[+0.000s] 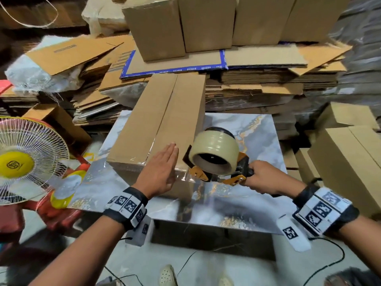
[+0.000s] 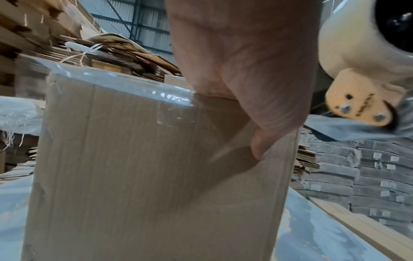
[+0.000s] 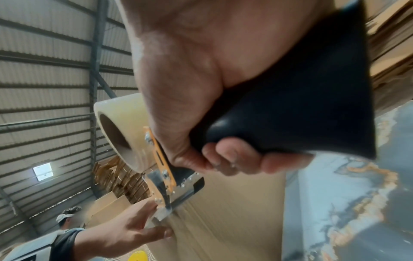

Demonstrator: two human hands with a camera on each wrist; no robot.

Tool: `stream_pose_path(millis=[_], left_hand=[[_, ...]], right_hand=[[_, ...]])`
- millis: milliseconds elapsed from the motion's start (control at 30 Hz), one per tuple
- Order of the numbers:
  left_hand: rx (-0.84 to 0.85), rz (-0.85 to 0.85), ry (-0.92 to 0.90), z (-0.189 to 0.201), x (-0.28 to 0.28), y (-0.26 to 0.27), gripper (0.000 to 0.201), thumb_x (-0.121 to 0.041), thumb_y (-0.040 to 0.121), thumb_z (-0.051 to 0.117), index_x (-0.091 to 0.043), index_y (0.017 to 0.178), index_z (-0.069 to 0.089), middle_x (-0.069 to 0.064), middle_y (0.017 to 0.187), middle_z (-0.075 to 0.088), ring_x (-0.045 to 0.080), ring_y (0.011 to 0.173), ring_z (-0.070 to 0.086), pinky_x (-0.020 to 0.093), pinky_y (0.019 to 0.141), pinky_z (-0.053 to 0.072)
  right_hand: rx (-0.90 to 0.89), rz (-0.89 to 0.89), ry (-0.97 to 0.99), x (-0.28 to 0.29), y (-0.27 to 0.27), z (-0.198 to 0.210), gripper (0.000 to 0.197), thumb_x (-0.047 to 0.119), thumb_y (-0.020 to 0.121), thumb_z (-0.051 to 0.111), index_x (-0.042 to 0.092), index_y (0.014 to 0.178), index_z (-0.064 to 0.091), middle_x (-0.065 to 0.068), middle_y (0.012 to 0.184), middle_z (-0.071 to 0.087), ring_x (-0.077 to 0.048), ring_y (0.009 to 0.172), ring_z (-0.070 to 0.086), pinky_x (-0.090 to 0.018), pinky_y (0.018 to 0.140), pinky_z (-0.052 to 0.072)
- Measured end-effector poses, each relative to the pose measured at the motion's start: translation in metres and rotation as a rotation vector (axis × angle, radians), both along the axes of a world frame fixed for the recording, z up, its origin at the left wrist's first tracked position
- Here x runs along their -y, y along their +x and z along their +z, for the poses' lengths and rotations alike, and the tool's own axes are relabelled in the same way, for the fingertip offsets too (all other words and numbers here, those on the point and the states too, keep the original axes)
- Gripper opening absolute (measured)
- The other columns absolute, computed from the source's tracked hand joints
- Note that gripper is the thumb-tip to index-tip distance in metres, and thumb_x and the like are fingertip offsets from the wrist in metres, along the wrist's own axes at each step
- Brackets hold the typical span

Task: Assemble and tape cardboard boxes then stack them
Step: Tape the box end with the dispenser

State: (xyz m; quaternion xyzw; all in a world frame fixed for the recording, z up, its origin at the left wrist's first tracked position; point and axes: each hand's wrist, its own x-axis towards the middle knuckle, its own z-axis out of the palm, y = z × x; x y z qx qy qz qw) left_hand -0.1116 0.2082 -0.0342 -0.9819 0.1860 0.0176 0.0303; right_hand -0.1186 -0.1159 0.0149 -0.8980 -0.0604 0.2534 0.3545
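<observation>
A long cardboard box (image 1: 160, 120) lies on the marble-patterned table (image 1: 257, 199), its top seam running away from me. Clear tape (image 2: 125, 83) wraps over its near end. My left hand (image 1: 162, 170) lies flat with straight fingers on the box's near top corner; its thumb (image 2: 268, 134) presses the end face (image 2: 156, 176). My right hand (image 1: 261, 178) grips the black handle (image 3: 290, 109) of an orange tape dispenser (image 1: 214, 159) with a large clear roll (image 3: 118, 130). The dispenser's blade end (image 3: 165, 208) sits at the box's near right corner.
Assembled boxes (image 1: 206, 23) stand on flat cardboard stacks (image 1: 257, 79) behind the table. More boxes (image 1: 346, 162) are stacked to the right. A fan (image 1: 24, 159) sits on red stools at the left. Cables run across the floor near my feet (image 1: 169, 275).
</observation>
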Motion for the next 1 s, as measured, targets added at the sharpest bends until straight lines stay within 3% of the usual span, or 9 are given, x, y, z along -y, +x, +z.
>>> stream_pose_path(millis=[100, 167, 300, 500, 667, 1000], left_hand=[[-0.012, 0.016, 0.033, 0.0, 0.004, 0.0, 0.094, -0.039, 0.098, 0.053, -0.005, 0.16, -0.009, 0.013, 0.167, -0.015, 0.024, 0.156, -0.009, 0.028, 0.116, -0.016], [-0.02, 0.029, 0.026, 0.0, 0.006, 0.0, 0.093, -0.038, 0.097, 0.054, -0.006, 0.16, -0.008, 0.013, 0.167, -0.014, 0.024, 0.156, -0.008, 0.029, 0.117, -0.016], [-0.025, 0.039, 0.0, 0.001, 0.005, 0.0, 0.095, -0.033, 0.095, 0.058, -0.005, 0.16, -0.006, 0.013, 0.168, -0.012, 0.024, 0.156, -0.008, 0.03, 0.12, -0.013], [-0.043, 0.048, -0.021, 0.003, 0.004, -0.001, 0.099, -0.034, 0.093, 0.064, -0.003, 0.159, -0.003, 0.015, 0.169, -0.006, 0.027, 0.156, -0.003, 0.031, 0.122, -0.007], [-0.05, 0.056, 0.011, 0.002, 0.007, -0.001, 0.1, -0.04, 0.095, 0.063, -0.004, 0.16, -0.003, 0.015, 0.169, -0.008, 0.027, 0.156, -0.005, 0.033, 0.122, -0.006], [-0.04, 0.031, 0.031, -0.002, 0.005, 0.001, 0.099, -0.043, 0.094, 0.065, -0.003, 0.161, 0.002, 0.016, 0.169, -0.005, 0.028, 0.156, -0.003, 0.035, 0.124, -0.004]], right_hand=[[-0.033, -0.046, -0.015, 0.017, -0.007, -0.006, 0.032, 0.013, 0.084, 0.069, 0.013, 0.061, 0.047, 0.002, 0.048, 0.048, -0.014, 0.042, 0.04, -0.022, 0.042, 0.032], [-0.001, -0.024, -0.068, 0.014, -0.006, -0.009, 0.033, 0.019, 0.083, 0.072, 0.01, 0.062, 0.047, -0.002, 0.052, 0.05, -0.013, 0.043, 0.039, -0.023, 0.044, 0.031], [0.096, 0.025, -0.198, -0.016, 0.0, -0.027, 0.032, 0.027, 0.083, 0.069, 0.008, 0.064, 0.052, -0.007, 0.063, 0.058, -0.027, 0.063, 0.056, -0.034, 0.054, 0.036], [0.079, -0.006, -0.207, -0.027, 0.004, -0.023, 0.027, 0.026, 0.084, 0.07, 0.011, 0.069, 0.054, -0.007, 0.072, 0.059, -0.033, 0.075, 0.059, -0.033, 0.057, 0.039], [0.096, -0.028, -0.18, -0.027, 0.0, -0.025, 0.03, 0.034, 0.085, 0.071, 0.013, 0.07, 0.056, -0.005, 0.073, 0.06, -0.03, 0.074, 0.06, -0.033, 0.056, 0.039], [0.12, -0.062, -0.222, -0.027, -0.005, -0.024, 0.021, 0.026, 0.083, 0.069, 0.018, 0.073, 0.053, -0.001, 0.074, 0.056, -0.026, 0.073, 0.057, -0.031, 0.057, 0.038]])
